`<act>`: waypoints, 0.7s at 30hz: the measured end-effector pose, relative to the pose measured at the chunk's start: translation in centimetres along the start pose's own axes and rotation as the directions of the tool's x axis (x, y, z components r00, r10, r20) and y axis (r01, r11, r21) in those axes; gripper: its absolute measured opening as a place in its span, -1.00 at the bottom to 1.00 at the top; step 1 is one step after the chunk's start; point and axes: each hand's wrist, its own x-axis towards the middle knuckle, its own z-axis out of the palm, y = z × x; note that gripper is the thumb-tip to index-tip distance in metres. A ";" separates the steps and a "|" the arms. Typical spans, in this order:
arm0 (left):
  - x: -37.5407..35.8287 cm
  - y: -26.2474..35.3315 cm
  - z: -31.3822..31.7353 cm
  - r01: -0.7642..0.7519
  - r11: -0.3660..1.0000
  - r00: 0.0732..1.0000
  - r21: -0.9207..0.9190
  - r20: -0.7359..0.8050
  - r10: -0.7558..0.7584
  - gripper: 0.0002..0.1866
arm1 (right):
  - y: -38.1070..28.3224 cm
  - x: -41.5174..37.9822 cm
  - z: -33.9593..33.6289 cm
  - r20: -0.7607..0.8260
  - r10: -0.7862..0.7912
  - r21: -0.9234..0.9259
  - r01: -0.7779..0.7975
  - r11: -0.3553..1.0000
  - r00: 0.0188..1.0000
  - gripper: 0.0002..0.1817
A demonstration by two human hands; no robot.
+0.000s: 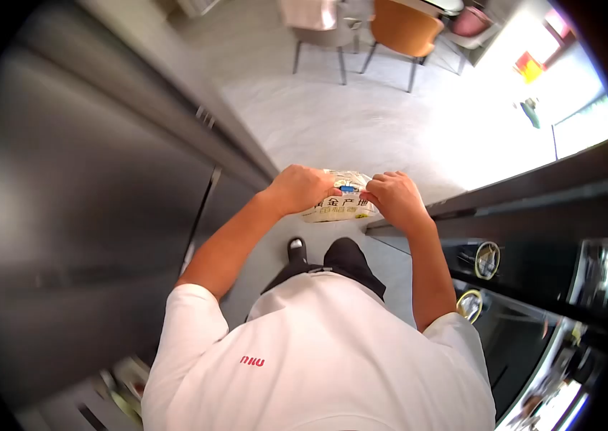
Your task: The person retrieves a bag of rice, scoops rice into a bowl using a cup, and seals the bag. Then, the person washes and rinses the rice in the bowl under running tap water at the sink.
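Note:
A cream-coloured rice bag [343, 206] with dark Chinese lettering and a small blue patch hangs in front of me, above the floor. My left hand [302, 188] is closed on its upper left corner, thumb pointing inward. On the other side, my right hand [394, 199] grips the upper right corner in the same way. The bag's top edge stretches between the two hands. Part of the bag is hidden behind my fingers, and its contents cannot be seen.
Tall dark cabinet doors [81, 194] rise close on the left. To the right runs a dark counter [534, 194] with appliances and round yellowish-rimmed knobs [487, 260]. An orange chair [406, 29] and a grey chair [318, 36] stand farther off on the pale floor [318, 115].

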 end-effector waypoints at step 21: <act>79.4 -16.3 2.7 -0.801 0.537 0.434 -0.265 0.362 0.825 -0.57 | 49.0 22.0 -9.6 -0.357 0.799 0.094 -0.832 0.547 0.484 -0.72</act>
